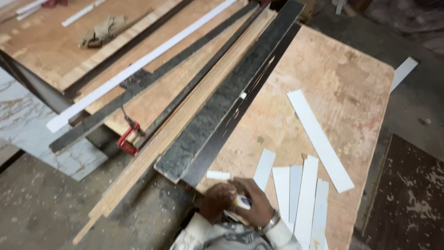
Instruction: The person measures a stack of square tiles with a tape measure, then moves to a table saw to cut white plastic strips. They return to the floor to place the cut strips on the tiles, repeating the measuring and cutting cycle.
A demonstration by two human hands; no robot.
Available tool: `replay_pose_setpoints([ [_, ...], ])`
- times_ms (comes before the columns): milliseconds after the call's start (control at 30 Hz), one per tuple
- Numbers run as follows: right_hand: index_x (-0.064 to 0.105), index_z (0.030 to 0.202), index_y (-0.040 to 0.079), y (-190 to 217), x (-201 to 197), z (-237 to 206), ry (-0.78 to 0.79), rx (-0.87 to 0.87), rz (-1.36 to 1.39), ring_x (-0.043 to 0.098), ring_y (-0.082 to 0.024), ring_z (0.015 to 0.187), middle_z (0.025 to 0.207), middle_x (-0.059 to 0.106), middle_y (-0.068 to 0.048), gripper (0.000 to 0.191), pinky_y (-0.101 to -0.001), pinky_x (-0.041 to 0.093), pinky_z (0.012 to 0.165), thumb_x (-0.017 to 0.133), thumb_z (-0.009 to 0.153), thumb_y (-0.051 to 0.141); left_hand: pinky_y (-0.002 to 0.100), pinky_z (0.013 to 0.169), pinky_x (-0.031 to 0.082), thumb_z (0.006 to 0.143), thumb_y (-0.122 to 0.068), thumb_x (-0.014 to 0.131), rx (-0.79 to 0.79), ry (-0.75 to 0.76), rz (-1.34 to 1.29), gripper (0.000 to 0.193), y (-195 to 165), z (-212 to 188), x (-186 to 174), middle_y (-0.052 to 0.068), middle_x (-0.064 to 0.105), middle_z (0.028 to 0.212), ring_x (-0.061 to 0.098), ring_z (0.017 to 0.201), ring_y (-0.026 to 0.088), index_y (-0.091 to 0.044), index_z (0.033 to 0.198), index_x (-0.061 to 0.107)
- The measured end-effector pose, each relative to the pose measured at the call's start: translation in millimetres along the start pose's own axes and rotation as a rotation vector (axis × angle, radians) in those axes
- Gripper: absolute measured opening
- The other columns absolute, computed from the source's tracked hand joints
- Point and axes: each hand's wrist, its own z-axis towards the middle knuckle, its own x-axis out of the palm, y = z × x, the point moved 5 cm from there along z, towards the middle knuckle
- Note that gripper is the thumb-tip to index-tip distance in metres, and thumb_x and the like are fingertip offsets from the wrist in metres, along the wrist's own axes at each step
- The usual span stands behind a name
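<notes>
Hands sit together at the bottom centre of the frame, over the near edge of the plywood table (337, 78). Your right hand (257, 206), the one with the wristband, is curled around a small white tube (242, 202) with a blue mark on it, pinching it between thumb and fingers. Your left hand (215, 202) is bunched up against the tube's other end; whether it grips the tube or only steadies it, you cannot tell from here.

Just above your knuckles lies a short white offcut (218, 175), beside the lower end of the dark speckled board (217, 106) that runs diagonally up towards the top centre. To the right of your hands a fan of white edging strips (306, 199) lies flat on the plywood, with one longer white strip (319, 139) apart from them, further up and to the right. A red clamp (129, 137) bites the stacked boards at centre left.

By the look of it, you are at the handling-the-tube stage: nothing from it shows on any strip or board edge. Working on from here calls for one hand free, a firm pinch on the tube, and its tip pointed away from the loose strips, which lie close enough to be nudged.
</notes>
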Motion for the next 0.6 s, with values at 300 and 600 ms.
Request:
replay_pose_setpoints([
  [300,0.075,0.115,0.014,-37.7,-27.4,-20.1,-0.152,0.19,-0.124,0.076,-0.024,0.094,0.102,0.079,-0.008,0.035,-0.0367,0.06,0.083,0.077,0.081,0.022,0.025,0.048,0.044,0.094,-0.006,0.065,-0.077,-0.112,0.45,0.011,-18.8,20.3,16.6,0.007,0.062,0.067,0.053,0.053,0.01,0.0,0.103,0.067],
  [600,0.077,0.093,0.01,-75.8,-130.6,-90.6,-0.496,0.273,-0.553,0.067,-0.033,0.083,0.087,0.073,-0.013,0.019,-0.0436,0.053,0.074,0.073,0.085,0.026,0.026,0.056,0.051,0.097,-0.011,0.065,-0.123,0.269,0.374,0.016,-17.1,81.7,92.8,0.005,0.064,0.079,0.058,0.062,0.01,-0.002,0.11,0.063],
])
